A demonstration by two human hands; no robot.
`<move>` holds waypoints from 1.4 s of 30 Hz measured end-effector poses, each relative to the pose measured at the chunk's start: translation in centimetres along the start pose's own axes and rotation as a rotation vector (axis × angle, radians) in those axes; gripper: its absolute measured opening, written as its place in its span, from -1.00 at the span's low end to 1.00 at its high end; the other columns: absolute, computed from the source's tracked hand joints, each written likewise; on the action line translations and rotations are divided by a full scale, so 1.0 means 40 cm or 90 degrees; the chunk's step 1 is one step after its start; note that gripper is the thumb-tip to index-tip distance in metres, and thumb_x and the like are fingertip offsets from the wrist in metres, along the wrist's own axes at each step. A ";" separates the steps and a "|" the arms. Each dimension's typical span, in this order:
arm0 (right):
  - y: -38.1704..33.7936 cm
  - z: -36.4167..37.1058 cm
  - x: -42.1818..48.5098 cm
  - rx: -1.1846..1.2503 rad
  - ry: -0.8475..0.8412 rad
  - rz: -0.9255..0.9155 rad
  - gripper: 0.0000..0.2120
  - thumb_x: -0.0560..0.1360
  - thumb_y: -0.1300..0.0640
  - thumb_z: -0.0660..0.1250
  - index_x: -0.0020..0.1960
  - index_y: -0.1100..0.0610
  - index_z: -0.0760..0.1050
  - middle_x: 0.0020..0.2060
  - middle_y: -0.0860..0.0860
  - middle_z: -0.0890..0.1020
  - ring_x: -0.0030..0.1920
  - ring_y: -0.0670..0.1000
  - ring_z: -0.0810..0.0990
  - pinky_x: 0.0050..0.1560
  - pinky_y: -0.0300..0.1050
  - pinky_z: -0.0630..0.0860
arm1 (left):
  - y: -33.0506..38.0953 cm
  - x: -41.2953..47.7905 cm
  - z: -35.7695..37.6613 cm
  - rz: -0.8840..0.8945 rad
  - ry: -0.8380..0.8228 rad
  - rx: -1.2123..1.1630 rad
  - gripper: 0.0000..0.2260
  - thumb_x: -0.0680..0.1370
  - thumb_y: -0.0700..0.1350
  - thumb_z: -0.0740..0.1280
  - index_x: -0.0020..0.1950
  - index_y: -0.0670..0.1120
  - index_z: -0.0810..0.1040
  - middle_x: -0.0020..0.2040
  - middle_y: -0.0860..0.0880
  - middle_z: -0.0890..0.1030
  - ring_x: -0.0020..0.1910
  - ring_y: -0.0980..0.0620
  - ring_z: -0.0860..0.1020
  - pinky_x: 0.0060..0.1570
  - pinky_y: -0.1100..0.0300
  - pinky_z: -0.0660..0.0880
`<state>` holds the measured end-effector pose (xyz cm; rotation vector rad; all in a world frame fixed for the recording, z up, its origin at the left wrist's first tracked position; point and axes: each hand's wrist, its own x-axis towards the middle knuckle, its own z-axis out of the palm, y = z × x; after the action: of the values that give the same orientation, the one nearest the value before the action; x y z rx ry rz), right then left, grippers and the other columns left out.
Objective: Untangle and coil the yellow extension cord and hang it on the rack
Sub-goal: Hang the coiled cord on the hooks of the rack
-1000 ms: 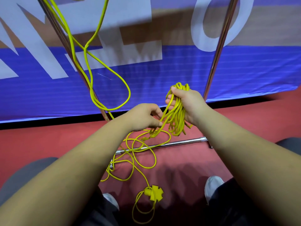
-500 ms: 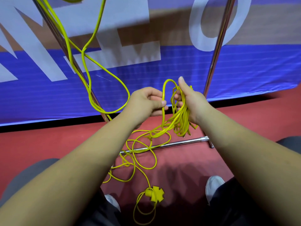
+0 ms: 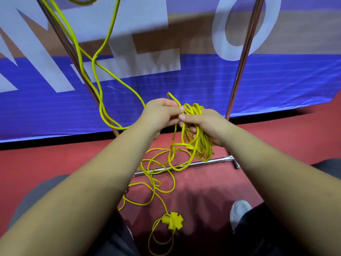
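A yellow extension cord (image 3: 195,141) hangs as a bundle of several loops from my right hand (image 3: 204,124), whose fingers are curled round it. My left hand (image 3: 160,115) pinches one strand of the cord at the top of the bundle, touching my right thumb. Loose tangled loops trail down onto the red floor to a yellow multi-socket end (image 3: 173,219) between my feet. Another length of cord runs up along the left pole of the metal rack (image 3: 239,71) and out of the top of the view.
The rack's chrome base bar (image 3: 206,162) lies on the red floor under the loops. A blue banner (image 3: 276,85) with large white letters stands close behind the rack. My white shoe (image 3: 239,211) sits at the lower right.
My left hand has brought a fresh loop across to the bundle and now meets my right hand. Both hands sit slightly lower than half a second ago.
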<state>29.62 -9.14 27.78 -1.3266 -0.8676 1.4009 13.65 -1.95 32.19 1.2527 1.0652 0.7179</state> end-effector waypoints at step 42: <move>-0.069 0.043 -0.023 0.244 0.014 0.026 -0.81 0.71 0.08 0.25 -0.02 0.15 0.52 -0.35 -0.04 0.51 -0.54 -0.11 0.34 -0.52 -0.22 0.36 | -0.283 0.002 -0.055 -0.163 -0.093 0.593 -0.07 0.47 0.19 0.54 0.52 -0.27 0.07 0.33 -0.17 0.51 0.27 -0.14 0.52 0.10 0.11 0.42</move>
<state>28.34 -9.08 30.92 -1.0669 -0.5242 1.4935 10.35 -3.37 21.23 1.8546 1.4642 -0.1189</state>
